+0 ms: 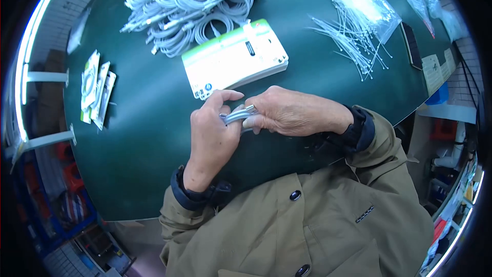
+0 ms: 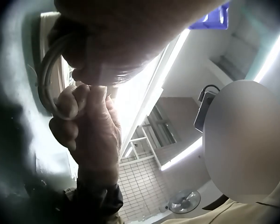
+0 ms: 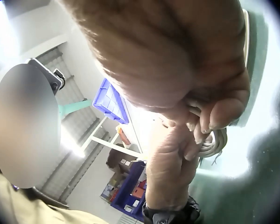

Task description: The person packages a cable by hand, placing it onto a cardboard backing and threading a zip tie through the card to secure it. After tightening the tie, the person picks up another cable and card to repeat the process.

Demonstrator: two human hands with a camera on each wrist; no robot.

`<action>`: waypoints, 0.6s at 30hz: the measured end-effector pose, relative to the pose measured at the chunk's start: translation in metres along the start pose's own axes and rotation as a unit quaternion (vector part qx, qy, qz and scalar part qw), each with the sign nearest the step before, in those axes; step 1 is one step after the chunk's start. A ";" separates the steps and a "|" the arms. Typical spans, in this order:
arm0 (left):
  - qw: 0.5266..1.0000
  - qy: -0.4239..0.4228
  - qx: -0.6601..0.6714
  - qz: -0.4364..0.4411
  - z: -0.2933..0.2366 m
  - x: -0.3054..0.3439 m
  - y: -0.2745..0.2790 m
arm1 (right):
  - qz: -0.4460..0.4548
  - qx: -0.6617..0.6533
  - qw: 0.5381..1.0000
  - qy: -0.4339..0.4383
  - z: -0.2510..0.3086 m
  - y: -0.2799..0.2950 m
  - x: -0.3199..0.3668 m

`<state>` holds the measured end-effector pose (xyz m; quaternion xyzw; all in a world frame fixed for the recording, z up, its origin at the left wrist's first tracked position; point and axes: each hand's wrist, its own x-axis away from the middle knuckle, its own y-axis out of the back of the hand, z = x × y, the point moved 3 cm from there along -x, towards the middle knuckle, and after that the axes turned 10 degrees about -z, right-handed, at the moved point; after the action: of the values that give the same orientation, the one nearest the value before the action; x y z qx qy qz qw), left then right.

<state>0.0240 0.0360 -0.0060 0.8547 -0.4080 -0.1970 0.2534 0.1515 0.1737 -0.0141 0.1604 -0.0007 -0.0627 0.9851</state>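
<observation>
Both hands hold one coiled grey-white cable (image 1: 237, 116) over the green table, in front of a stack of white-and-green cards (image 1: 233, 60). The left hand (image 1: 212, 134) grips the coil's left side, its index finger stretched toward the cards. At the coil's other side, the right hand (image 1: 294, 113) pinches it between thumb and fingers, near a metal plug end. In the left wrist view the cable loop (image 2: 46, 84) bows out beside the fingers. The right wrist view shows several cable strands (image 3: 214, 143) below the curled fingertips; part of the coil is hidden by the hands.
A large heap of coiled cables (image 1: 189, 0) lies at the back. White cable ties (image 1: 353, 41) are spread at the back right beside a clear plastic bag (image 1: 366, 7). Packaged cables (image 1: 96, 90) lie at the left. A dark flat object (image 1: 411, 46) sits near the right edge.
</observation>
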 end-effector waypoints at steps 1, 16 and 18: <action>1.000 0.000 0.003 -0.015 -0.007 -0.001 0.005 | -0.005 0.006 1.000 0.022 0.003 0.002 0.000; 0.927 -0.324 -0.109 -0.155 -0.072 0.025 0.006 | -0.140 -0.129 0.981 -0.019 0.017 0.045 0.013; 0.942 -0.305 -0.104 -0.096 -0.072 0.019 -0.013 | -0.150 -0.145 0.978 0.000 0.018 0.046 0.012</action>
<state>0.0821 0.0469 0.0412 0.7576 -0.3586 -0.5133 0.1844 0.1692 0.2102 0.0170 0.0138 0.0325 -0.2096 0.9772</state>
